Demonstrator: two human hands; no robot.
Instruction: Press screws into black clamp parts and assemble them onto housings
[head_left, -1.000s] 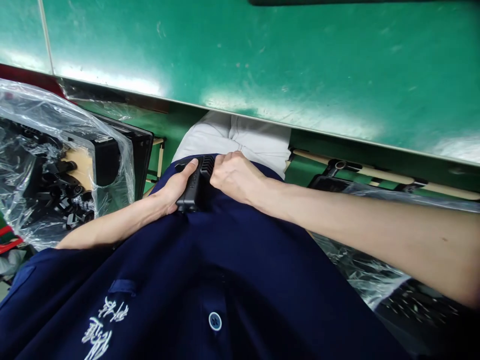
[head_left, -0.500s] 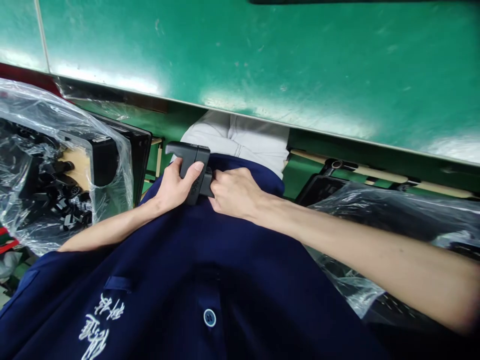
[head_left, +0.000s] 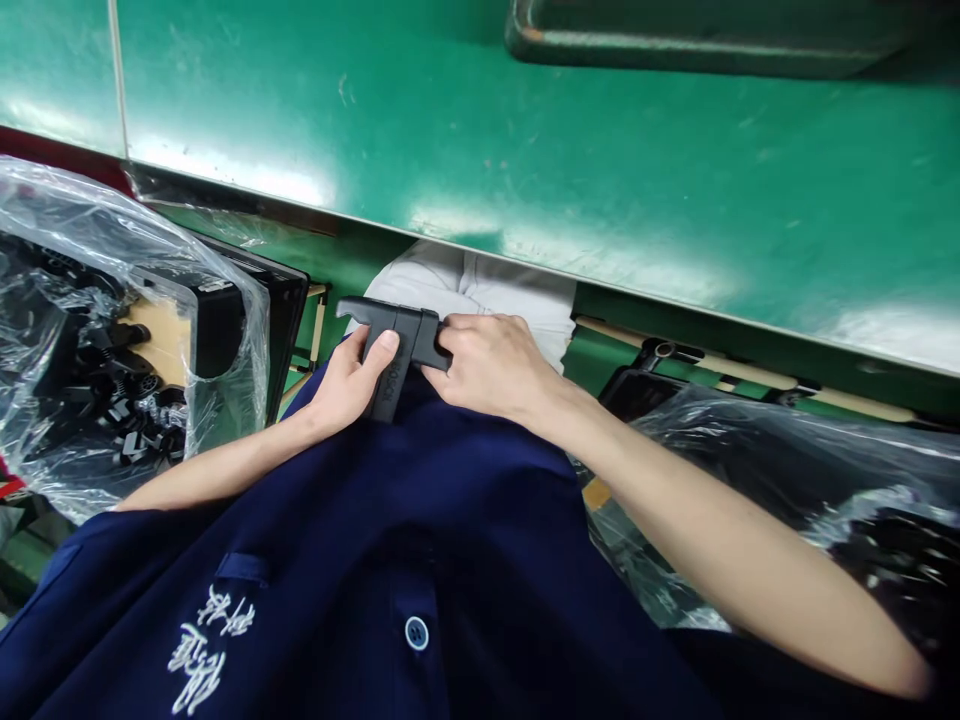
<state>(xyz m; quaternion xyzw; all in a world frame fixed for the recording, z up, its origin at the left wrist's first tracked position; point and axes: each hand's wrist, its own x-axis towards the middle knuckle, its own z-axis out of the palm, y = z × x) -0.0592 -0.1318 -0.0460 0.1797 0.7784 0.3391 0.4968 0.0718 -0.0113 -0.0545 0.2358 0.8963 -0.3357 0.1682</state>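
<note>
Shifted since the earlier frame: the right hand (head_left: pixel 501 368), nearer the top end of the black holder (head_left: pixel 407 335). At far left, a clear bag (head_left: pixel 82 185) wraps black parts (head_left: pixel 139 405). Next, the left hand (head_left: pixel 346 378) grips the holder, thumb across its front, near the lap (head_left: pixel 525 295). Rightward, the right hand clasps its side piece (head_left: pixel 430 347) (fingertips partly hidden). It looks light, stiff and rather smooth, likely best held by the broad body.

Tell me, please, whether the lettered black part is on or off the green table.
Off: left hand and right hand hold the lettered black part short of the green table.
</note>
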